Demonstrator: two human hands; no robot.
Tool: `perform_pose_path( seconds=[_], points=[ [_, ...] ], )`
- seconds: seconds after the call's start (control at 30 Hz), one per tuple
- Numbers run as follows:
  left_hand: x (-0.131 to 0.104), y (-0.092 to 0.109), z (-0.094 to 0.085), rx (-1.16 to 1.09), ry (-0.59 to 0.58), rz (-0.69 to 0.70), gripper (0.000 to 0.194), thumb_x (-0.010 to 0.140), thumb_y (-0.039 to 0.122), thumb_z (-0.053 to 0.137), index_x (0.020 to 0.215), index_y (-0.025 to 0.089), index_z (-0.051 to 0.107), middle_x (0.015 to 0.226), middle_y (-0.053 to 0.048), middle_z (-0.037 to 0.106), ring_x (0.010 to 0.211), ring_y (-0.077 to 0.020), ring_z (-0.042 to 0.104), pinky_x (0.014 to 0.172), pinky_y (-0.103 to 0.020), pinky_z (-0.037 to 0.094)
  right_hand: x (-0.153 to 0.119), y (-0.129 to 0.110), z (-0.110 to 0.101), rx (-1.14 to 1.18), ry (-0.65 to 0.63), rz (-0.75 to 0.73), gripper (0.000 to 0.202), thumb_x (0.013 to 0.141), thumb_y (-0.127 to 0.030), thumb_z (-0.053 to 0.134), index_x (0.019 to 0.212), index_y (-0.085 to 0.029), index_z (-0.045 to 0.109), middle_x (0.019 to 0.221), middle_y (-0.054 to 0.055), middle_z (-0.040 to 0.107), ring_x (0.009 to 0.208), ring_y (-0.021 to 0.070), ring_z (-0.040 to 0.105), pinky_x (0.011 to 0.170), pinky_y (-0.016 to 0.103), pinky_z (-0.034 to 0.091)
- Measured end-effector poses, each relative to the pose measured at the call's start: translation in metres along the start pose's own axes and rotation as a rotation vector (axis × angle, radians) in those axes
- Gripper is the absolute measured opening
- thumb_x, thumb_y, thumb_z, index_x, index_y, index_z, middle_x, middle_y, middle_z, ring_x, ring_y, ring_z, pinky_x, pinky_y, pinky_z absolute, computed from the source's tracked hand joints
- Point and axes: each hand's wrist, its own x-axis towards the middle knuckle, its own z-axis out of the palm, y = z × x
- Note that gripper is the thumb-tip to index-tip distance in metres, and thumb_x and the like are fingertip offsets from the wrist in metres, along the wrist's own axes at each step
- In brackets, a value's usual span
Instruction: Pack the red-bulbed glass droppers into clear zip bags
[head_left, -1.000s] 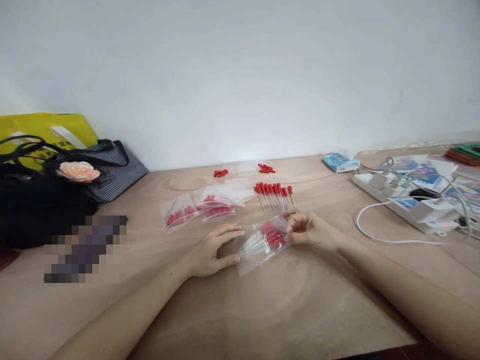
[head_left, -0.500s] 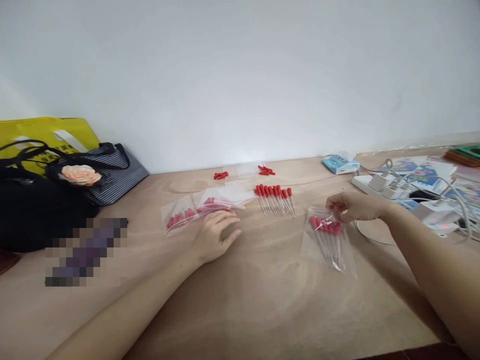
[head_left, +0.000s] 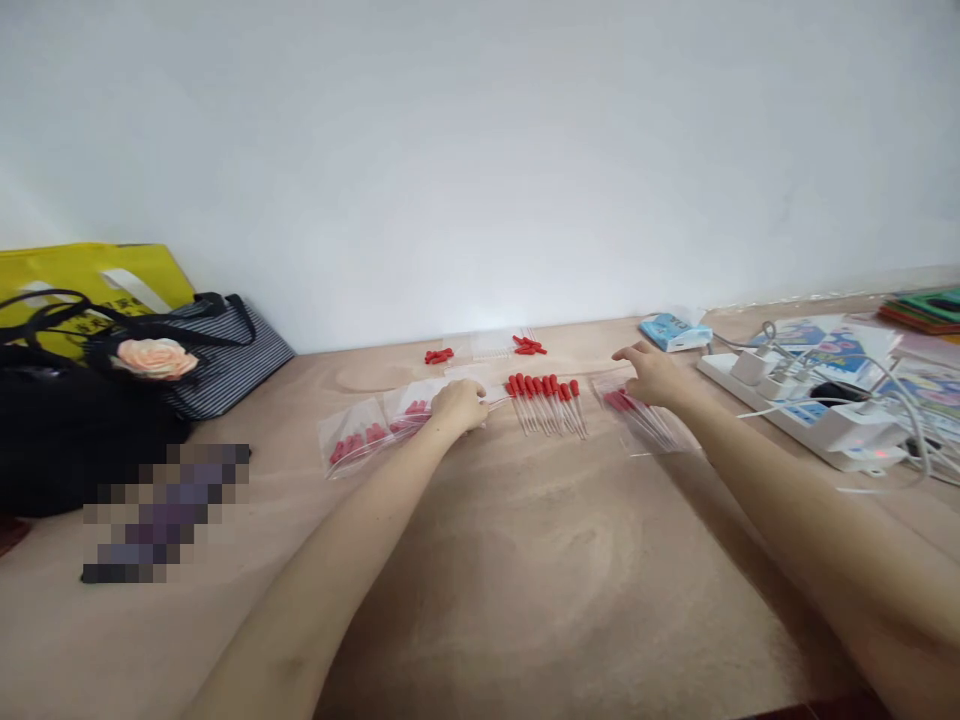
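Observation:
My left hand (head_left: 459, 403) is at the right end of the clear zip bags (head_left: 412, 392), its fingers curled onto a bag's edge; the fingertips are partly hidden. Red rubber bulbs (head_left: 360, 441) show through the bags on the left. My right hand (head_left: 651, 374) is over the upper edge of a filled zip bag (head_left: 651, 436), with thumb and fingers apart. Red-capped glass droppers lie inside that bag. Between my hands, several loose droppers (head_left: 544, 392) lie in a row, red bulbs toward the wall.
Loose red bulbs (head_left: 529, 346) and thin clear tubes (head_left: 491, 350) lie near the wall. A white power strip (head_left: 795, 410) with chargers and cables is on the right, near a blue packet (head_left: 675, 331). Bags, including a striped one (head_left: 232, 360), stand at left.
My right hand has set the filled bag farther back, beside the loose droppers, and its fingers have spread. My left hand has moved forward and right across the bags.

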Motion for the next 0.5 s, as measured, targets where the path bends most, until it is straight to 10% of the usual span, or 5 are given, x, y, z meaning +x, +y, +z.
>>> perform_pose_path(
  seconds=[0.3,0.5],
  points=[
    [-0.028,-0.004,-0.008,-0.113,0.318,0.214,0.023,0.088,0.018,0.042,0.097,0.016,0.063,0.104,-0.010,0.064,0.106,-0.0259,0.053,0.093,-0.043,0.038,-0.044,-0.061,0.011,0.275,0.075,-0.058,0.021,0.071,-0.017,0.049,0.088,-0.018,0.062,0.088,0.007,0.064,0.081,0.0180,0.059,0.073,0.027,0.043],
    [-0.099,-0.049,-0.007,-0.338,0.072,0.834,0.019,0.086,0.017,0.045,0.084,0.021,0.064,0.088,-0.003,0.069,0.094,-0.0163,0.060,0.090,-0.033,0.045,-0.026,-0.072,0.017,0.221,-0.098,0.255,0.026,0.079,-0.026,0.048,0.098,-0.013,0.060,0.091,0.011,0.067,0.085,0.0186,0.062,0.070,0.025,0.043]
  ],
)
